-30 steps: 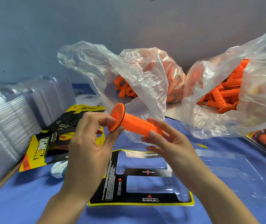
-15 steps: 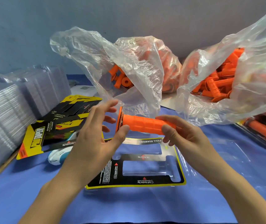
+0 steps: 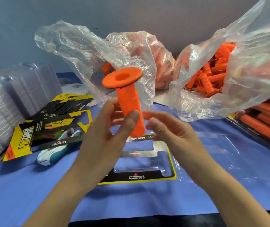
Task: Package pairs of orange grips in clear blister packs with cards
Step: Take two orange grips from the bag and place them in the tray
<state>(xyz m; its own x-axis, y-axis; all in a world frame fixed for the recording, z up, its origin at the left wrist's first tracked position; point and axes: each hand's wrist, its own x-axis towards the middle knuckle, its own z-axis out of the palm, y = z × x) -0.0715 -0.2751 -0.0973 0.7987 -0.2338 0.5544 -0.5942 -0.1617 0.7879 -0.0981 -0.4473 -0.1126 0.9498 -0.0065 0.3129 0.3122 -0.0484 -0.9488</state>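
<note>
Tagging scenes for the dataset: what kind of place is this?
Likely a hand-packing bench: clear plastic bags of loose orange rubber grips, stacked clear blister shells, and printed black-and-yellow backing cards on a blue cloth-covered table.

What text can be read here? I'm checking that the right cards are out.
"PROTAPER": yellow and black card at the left.
"SYNERGY": same card, beside the logo.
"ULL DIAMOND", partly hidden: card in the open blister pack.
"Soft Traction Top": bottom strip of that card.
Smaller print on both cards is too small to read.

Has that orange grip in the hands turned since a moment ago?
Yes. The orange grip lay roughly level across the card below; now it stands nearly upright, flange on top, pinched by the left hand.
</note>
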